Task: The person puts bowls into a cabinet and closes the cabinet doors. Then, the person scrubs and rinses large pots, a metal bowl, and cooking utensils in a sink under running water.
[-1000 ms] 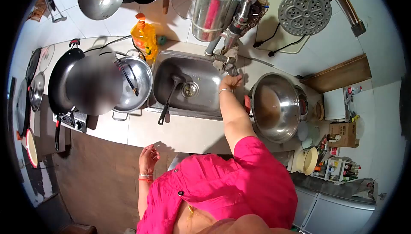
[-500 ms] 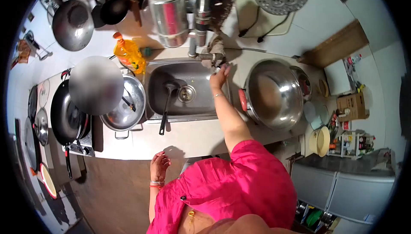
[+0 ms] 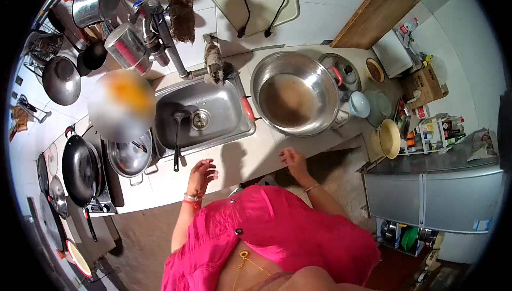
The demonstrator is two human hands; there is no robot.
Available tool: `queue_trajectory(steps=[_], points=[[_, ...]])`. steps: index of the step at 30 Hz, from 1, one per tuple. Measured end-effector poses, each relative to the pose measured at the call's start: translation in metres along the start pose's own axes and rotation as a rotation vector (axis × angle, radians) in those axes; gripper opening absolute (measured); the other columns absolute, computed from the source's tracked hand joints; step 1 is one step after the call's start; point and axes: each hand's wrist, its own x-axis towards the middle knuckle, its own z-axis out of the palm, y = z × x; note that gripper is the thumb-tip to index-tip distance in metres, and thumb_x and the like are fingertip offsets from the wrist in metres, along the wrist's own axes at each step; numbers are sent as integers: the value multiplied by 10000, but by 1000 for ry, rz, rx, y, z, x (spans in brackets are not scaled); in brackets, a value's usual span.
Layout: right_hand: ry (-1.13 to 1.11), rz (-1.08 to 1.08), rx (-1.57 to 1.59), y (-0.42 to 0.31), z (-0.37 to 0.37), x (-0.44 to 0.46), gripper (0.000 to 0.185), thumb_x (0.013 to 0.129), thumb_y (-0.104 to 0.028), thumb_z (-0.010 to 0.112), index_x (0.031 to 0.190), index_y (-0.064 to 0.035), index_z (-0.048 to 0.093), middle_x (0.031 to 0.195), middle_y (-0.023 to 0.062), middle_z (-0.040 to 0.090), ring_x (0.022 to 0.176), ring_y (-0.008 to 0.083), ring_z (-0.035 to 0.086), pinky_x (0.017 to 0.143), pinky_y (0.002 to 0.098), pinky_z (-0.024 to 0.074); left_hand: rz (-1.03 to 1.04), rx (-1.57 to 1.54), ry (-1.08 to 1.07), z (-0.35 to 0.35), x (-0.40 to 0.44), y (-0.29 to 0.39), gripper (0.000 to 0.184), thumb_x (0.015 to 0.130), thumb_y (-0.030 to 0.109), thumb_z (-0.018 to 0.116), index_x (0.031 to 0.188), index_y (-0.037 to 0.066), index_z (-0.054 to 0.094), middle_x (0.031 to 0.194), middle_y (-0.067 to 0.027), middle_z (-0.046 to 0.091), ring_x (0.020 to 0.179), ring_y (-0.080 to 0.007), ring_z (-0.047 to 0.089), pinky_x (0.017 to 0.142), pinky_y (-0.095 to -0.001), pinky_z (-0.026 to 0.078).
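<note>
My left hand (image 3: 202, 176) hangs over the counter's front edge, near the sink (image 3: 170, 111). Its loosely bent fingers are apart, with nothing in them. Out over the front edge below the large steel basin (image 3: 325, 91) is my right hand (image 3: 293, 162), also empty, its fingers loosely curled and a little apart. Brownish, cloudy liquid covers the basin's bottom. A dark ladle (image 3: 178, 126) lies in the sink beside the drain, its handle reaching over the front rim. The rag (image 3: 213, 61) hangs behind the sink's back right corner.
Left of the sink stand a steel pan (image 3: 128, 163) and a black wok (image 3: 79, 171). A lidded pot (image 3: 348, 80), a pale bowl (image 3: 359, 104) and a cream basin (image 3: 388, 139) sit to the right. A wooden board (image 3: 376, 11) leans against the wall.
My right hand has left the sink's back right corner and come back toward my body. My left hand has risen to the counter edge. The view has turned to the right.
</note>
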Motion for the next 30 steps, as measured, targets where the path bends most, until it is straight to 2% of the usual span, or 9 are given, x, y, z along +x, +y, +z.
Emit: queue_trajectory(steps=[7,11,14,18,21,22,23,27,30], points=[[413,115,273,-4,-126,35,347,964,-254,474,785,13,606,710,83,649,572,136,585,559,270,488,149,156,-80,104,46,26,366,909,196,560,1209,17,449,1113,-124,552,916,-254,617,786,-362,523],[437,58,517,18,-170,88,292,959,-239,481,879,4,622,791,70,641,631,126,578,561,263,469,357,289,-19,151,80,27,486,880,164,600,1274,-29,391,1199,-139,510,1003,-225,574,815,-337,510],[466,61,514,8,-188,124,236,951,-216,498,980,-8,605,929,51,622,766,109,565,636,257,452,611,407,10,177,103,28,505,830,120,659,1237,-36,403,1086,-100,535,903,-163,556,770,-278,487],[459,-53,410,25,-204,186,235,934,-179,527,1109,-24,557,1055,29,581,905,109,518,778,268,420,679,553,205,196,125,30,523,726,87,751,1121,-27,426,878,-23,488,731,-105,446,676,-230,433],[441,29,329,16,-212,220,310,930,-186,526,1205,-41,527,1124,50,577,1010,152,525,872,287,410,763,672,304,183,164,14,517,763,41,722,1168,2,404,922,-16,511,816,-89,499,695,-226,473],[382,41,406,11,-214,227,323,934,-199,520,1214,-37,523,1132,63,580,1030,163,530,886,299,414,672,579,291,198,149,22,554,743,45,734,1171,-4,386,930,-44,528,772,-117,534,638,-245,501],[318,57,481,7,-214,234,336,938,-212,513,1223,-34,519,1140,76,584,1051,174,535,901,311,419,837,603,344,192,166,12,566,735,47,734,1178,-17,387,914,-64,549,700,-133,556,588,-266,515],[197,49,555,0,-209,254,332,942,-213,495,1208,-17,528,1112,103,601,979,205,587,847,338,475,556,495,363,213,133,31,554,722,50,736,1180,-23,433,842,-58,551,648,-115,529,525,-246,466],[212,-9,577,-4,-198,257,313,946,-212,488,1166,3,549,1008,82,610,869,175,588,785,309,485,603,500,424,217,122,33,511,700,67,715,1141,-5,468,750,-81,567,583,-148,548,496,-290,468]])
